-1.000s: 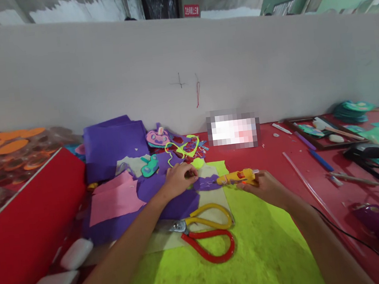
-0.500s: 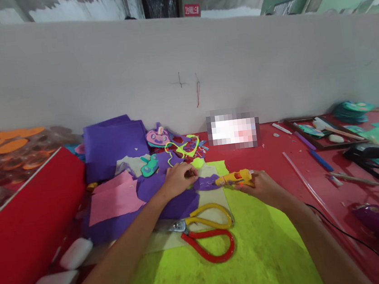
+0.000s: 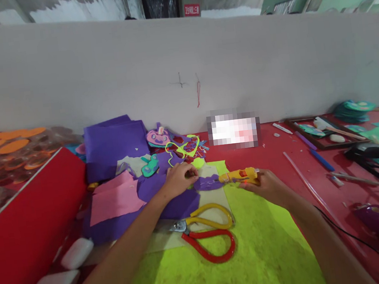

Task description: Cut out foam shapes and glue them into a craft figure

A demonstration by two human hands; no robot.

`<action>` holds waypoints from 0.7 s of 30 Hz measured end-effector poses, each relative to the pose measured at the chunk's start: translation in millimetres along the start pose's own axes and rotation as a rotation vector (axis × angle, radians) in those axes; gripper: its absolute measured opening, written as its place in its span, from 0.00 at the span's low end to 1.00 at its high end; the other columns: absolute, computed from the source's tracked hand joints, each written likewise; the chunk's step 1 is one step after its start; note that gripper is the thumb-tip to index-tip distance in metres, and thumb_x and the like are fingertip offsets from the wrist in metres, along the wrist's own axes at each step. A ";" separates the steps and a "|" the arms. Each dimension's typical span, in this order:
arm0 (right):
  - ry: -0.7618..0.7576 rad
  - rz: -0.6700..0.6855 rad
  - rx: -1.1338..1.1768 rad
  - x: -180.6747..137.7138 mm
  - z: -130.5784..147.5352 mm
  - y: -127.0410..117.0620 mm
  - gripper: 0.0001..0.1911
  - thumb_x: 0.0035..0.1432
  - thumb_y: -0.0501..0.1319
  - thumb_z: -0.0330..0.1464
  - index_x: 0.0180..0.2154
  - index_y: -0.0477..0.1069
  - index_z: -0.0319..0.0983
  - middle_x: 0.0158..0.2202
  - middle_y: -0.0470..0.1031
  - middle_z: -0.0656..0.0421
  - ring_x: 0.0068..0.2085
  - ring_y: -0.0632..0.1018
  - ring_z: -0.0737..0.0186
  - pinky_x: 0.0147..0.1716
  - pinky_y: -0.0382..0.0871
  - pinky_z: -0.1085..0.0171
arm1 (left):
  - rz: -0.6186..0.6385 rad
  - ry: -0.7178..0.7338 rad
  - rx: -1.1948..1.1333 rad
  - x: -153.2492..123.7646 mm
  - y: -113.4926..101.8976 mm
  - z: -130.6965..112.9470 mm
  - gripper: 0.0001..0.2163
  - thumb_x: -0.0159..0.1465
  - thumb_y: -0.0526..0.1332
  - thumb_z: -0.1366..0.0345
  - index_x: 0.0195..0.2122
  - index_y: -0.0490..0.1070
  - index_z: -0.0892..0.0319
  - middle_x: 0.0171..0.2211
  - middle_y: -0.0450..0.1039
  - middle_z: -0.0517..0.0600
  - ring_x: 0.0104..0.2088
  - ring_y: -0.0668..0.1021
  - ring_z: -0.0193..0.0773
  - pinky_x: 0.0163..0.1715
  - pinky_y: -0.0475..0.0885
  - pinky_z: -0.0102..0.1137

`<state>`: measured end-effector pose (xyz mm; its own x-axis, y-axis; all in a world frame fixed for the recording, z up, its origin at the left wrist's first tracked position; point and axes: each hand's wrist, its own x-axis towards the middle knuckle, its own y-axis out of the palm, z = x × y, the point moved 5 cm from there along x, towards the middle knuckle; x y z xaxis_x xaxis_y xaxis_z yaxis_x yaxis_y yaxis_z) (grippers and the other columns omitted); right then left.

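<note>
Glue gun (image 3: pixel 237 175), yellow, held near the far edge of the yellow-green sheet (image 3: pixel 265 238) on the red counter (image 3: pixel 268 155). Nearest, scissors (image 3: pixel 203 234) lie on this and the pale sheet (image 3: pixel 214 196), handles rightward, presumably for easy reach. Beyond them, the right hand (image 3: pixel 268 187) grips the gun with its nozzle leftward at the purple piece (image 3: pixel 208 183), apparently for aim. The left hand (image 3: pixel 179 179), fingers curled, sits at the piece's left end, probably steadying it; whether it pinches anything cannot be told. At the counter's far edge, purple sheets (image 3: pixel 116 143) lie by the grey partition (image 3: pixel 99 70), seemingly out of the way.
</note>
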<state>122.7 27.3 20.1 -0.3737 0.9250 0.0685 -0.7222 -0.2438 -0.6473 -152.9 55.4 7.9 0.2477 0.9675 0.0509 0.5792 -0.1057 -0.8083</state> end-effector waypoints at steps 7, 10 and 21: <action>0.025 0.065 0.063 -1.5 -5.3 15.9 0.17 0.58 0.66 0.46 0.40 0.77 0.39 0.35 0.81 0.57 0.34 0.79 0.56 0.31 0.71 0.64 | 0.006 -0.009 0.002 -0.2 1.0 0.1 0.04 0.60 0.65 0.63 0.35 0.78 0.55 0.38 0.79 0.49 0.44 0.76 0.45 0.49 0.64 0.41; 0.025 0.051 0.030 -2.2 -4.6 16.1 0.17 0.58 0.66 0.46 0.40 0.78 0.40 0.34 0.82 0.56 0.33 0.80 0.55 0.29 0.72 0.63 | 0.008 -0.007 -0.001 -0.1 1.0 0.8 0.04 0.61 0.65 0.63 0.35 0.78 0.55 0.37 0.79 0.48 0.43 0.77 0.44 0.49 0.64 0.41; 0.015 0.014 -0.131 -1.7 -3.6 -2.0 0.16 0.60 0.63 0.46 0.38 0.79 0.41 0.31 0.82 0.58 0.30 0.79 0.57 0.28 0.67 0.65 | 0.001 -0.001 -0.002 -0.7 0.0 -0.8 0.03 0.60 0.65 0.64 0.34 0.78 0.56 0.36 0.79 0.48 0.42 0.77 0.43 0.49 0.64 0.40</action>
<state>126.8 27.3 18.6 -0.3737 0.9263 0.0484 -0.6343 -0.2171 -0.7419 -152.5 54.5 8.3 0.2470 0.9677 0.0495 0.5808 -0.1070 -0.8070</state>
